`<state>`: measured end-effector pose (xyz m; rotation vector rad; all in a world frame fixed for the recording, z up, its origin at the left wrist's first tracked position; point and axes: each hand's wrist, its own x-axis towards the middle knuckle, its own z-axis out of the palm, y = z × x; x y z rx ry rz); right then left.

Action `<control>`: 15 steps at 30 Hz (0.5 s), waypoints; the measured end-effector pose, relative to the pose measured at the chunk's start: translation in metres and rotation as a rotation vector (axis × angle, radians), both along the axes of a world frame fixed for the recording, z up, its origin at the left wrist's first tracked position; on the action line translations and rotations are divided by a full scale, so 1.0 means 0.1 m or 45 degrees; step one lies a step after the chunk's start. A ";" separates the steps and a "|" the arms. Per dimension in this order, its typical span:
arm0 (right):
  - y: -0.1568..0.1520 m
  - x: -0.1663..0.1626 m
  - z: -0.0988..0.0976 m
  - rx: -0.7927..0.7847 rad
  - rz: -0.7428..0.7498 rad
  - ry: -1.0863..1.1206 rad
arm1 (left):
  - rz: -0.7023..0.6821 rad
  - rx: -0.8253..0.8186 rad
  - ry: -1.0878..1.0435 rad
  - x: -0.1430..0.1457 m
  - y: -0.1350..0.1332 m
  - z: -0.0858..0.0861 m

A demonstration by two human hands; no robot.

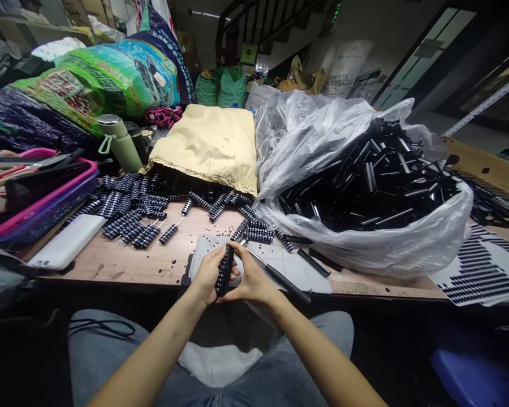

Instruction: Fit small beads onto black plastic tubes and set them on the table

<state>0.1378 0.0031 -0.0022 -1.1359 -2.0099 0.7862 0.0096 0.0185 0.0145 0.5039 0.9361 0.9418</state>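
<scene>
My left hand (207, 274) and my right hand (251, 280) meet at the near edge of the wooden table (144, 263). Both are closed round a black studded handle piece (224, 271) held upright between them. My right hand also grips a thin black-and-silver rod (275, 275) that slants off to the right. Under my hands lies a grey tray (288, 263) with small beads scattered near it. Just beyond lies a heap of several finished studded pieces (139, 206).
A clear plastic bag of black tubes (365, 186) fills the right. A yellow sack (207, 144) lies behind the heap. A green flask (117, 141), pink basket (38, 198) and white power bank (68, 240) stand left. Striped sheets (479, 271) lie far right.
</scene>
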 end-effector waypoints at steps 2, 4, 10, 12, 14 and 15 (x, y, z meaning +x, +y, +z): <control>-0.01 -0.01 -0.05 -0.025 -0.042 0.008 | -0.027 -0.038 0.009 -0.01 0.01 -0.03; -0.03 -0.03 -0.09 -0.039 -0.088 0.000 | -0.058 -0.041 0.041 -0.03 0.01 -0.08; -0.09 -0.17 -0.26 0.131 -0.296 -0.206 | -0.040 0.891 0.965 -0.04 -0.13 -0.36; -0.12 -0.13 -0.31 0.195 -0.338 -0.328 | -0.099 1.184 1.294 -0.05 -0.14 -0.48; -0.16 0.03 -0.32 0.208 -0.466 -0.510 | -0.208 1.401 1.481 -0.10 -0.12 -0.58; -0.18 0.14 -0.31 0.197 -0.571 -0.626 | -0.266 1.508 1.540 -0.13 -0.10 -0.60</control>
